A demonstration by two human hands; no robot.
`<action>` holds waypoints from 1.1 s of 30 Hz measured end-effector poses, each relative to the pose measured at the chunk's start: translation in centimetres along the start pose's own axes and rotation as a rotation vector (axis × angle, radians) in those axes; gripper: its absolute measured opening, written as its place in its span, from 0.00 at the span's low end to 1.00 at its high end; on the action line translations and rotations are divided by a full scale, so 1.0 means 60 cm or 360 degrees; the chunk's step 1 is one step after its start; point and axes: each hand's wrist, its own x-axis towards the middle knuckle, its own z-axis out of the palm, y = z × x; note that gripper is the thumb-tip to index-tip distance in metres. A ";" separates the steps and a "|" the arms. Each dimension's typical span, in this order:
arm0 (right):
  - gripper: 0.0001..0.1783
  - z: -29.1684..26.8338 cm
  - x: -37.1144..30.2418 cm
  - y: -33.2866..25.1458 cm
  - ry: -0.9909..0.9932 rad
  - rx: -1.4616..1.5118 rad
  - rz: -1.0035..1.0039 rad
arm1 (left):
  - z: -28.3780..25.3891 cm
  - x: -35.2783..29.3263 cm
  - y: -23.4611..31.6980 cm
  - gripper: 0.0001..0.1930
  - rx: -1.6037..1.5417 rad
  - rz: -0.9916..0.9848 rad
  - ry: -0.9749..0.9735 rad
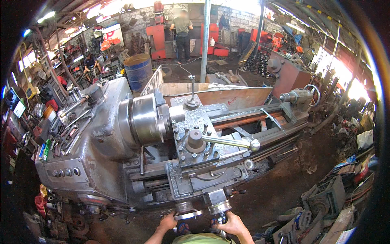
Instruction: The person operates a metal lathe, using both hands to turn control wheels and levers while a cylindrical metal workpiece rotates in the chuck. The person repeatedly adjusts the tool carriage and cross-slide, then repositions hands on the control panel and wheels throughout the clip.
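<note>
A large metal lathe fills the middle, and both of my hands are at its front controls. My left hand (pixel 167 222) is closed at the left edge of a carriage handwheel (pixel 187 214). My right hand (pixel 233 224) is wrapped round the crank handle (pixel 222 219) below a round dial (pixel 219 206); part of the grip is hidden by the fingers. Above them sits the tool post (pixel 195 140) with its long ball-ended lever (pixel 227 141). Left of it is the shiny chuck (pixel 143 118), with a bright cylindrical workpiece (pixel 176 113) beside the tool post.
Metal chips lie over the carriage. Wrenches (pixel 75 136) and other tools rest on the headstock (pixel 103 134). The tailstock (pixel 298 97) stands at the far right of the bed. Behind are a blue drum (pixel 138 73) and a standing person (pixel 182 34). Scrap metal (pixel 325 199) crowds the lower right.
</note>
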 end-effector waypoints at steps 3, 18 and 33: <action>0.37 -0.004 -0.002 -0.003 -0.0024 0.0026 0.0012 | -0.006 -0.005 0.006 0.30 -0.0004 0.0027 0.0023; 0.37 -0.003 0.013 0.024 -0.0152 0.0098 0.0057 | -0.010 -0.011 0.014 0.29 0.0059 -0.0008 0.0025; 0.35 0.003 0.025 0.058 -0.0164 0.0239 -0.0067 | -0.017 -0.016 0.018 0.31 0.0057 0.0025 -0.0034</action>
